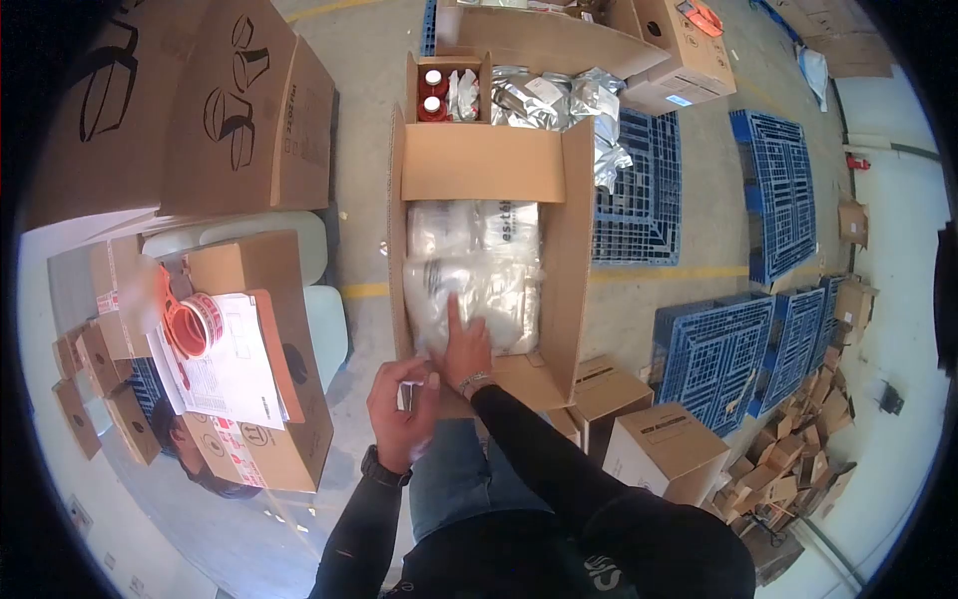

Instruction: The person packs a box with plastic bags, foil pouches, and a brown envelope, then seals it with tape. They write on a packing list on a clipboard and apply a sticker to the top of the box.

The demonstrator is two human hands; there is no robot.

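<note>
In front of me stands an open cardboard box (pixel 576 270) with several clear plastic packs (pixel 514 230) inside, some with dark print. My right hand (pixel 467 351) reaches over the near side of the box, index finger stretched out onto a loose, cloudy plastic bag (pixel 439 285) on top of the packs. Nothing shows in its grip. At the box's near left corner is my left hand (pixel 401 404), its fingers curled. A small pale, shiny bit shows between those fingers, too small to name.
Beyond the box sit a small carton with red bottles (pixel 432 103) and silver foil packs (pixel 534 97). On the left, a carton carries papers (pixel 225 364) and a tape dispenser (pixel 192 324). Blue pallets (pixel 714 344) and closed cartons (pixel 667 451) stand on the right.
</note>
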